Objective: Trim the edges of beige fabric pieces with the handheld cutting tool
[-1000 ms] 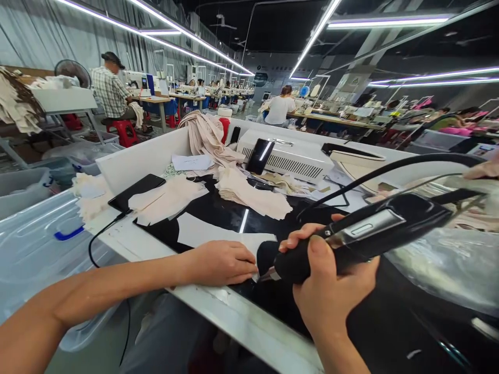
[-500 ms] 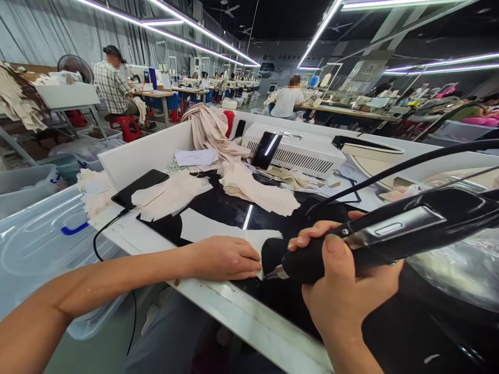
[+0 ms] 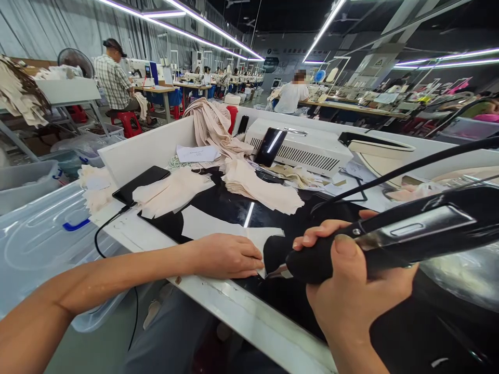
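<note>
My left hand (image 3: 230, 255) lies on the near end of a white curved piece (image 3: 218, 225), its fingers stretched flat and pressing the piece against a glossy black surface (image 3: 206, 200). Wrapped round a black hand-held tool (image 3: 390, 244) with a silver panel, my right hand (image 3: 351, 291) keeps the tool's dark front end beside the left fingertips. A thin metallic tip (image 3: 279, 271) shows between the tool and the white piece. Two stacks of pale pink fabric pieces, a left stack (image 3: 171, 192) and a right stack (image 3: 259, 186), lie beyond the white piece.
A phone (image 3: 270, 147) leans against a white vented box (image 3: 300, 148). Draped fabric (image 3: 210, 124) hangs at the back; a dark tablet (image 3: 140, 185) with a cable lies left. Lidded clear bins (image 3: 42, 234) stand beside the table. Two people sit farther off.
My right hand and the tool have shifted slightly right in view. The left hand has stayed on the white piece, and the whole view has moved a little.
</note>
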Available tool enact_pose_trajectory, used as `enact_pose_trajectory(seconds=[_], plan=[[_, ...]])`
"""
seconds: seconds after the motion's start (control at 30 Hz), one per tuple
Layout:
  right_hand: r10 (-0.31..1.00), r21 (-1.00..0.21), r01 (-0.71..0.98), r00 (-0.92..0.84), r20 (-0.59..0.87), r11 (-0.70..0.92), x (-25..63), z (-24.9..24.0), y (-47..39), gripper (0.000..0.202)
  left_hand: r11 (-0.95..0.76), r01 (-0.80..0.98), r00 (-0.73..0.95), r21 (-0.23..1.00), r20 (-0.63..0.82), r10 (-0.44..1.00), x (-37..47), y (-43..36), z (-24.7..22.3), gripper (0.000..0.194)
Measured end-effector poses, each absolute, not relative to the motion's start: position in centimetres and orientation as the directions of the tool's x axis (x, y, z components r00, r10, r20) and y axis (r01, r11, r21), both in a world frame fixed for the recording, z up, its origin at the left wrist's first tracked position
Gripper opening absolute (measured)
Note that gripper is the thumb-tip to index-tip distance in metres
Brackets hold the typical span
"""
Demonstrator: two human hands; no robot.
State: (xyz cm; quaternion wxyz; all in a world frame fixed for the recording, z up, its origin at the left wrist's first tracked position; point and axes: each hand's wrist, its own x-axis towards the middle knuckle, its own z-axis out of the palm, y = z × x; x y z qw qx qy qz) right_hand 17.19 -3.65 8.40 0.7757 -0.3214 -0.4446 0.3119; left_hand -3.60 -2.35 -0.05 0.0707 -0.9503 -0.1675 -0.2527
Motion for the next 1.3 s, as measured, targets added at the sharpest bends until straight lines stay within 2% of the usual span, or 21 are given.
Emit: enact_pose_trajectory(seconds=[0.2,0.33,0.7,1.3], plan=[[0.775,-0.787,-0.191,0.413,0.477,0.586,17.3,8.4,-3.8,0.052,-0.933,0.359,0.844,-0.035,0.439,0.308,-3.6,-2.4,0.4,0.032],[0.768,-0.785,-0.169,0.406,0.496,0.596,17.2,8.2,-3.7,0.054,-0.932,0.362,0.852,-0.002,0.407,0.33,-3.7,-2.4,0.8,0.028],[0.765,-0.784,-0.18,0.428,0.481,0.594,16.8,8.8,-3.9,0.054,-0.931,0.366,0.829,0.008,0.452,0.329,-3.8,-2.5,0.5,0.023],[0.753,-0.771,-0.201,0.458,0.471,0.605,16.5,9.5,-3.7,0.053,-0.926,0.353,0.788,0.135,0.491,0.371,-4.0,-2.6,-0.6,0.016]])
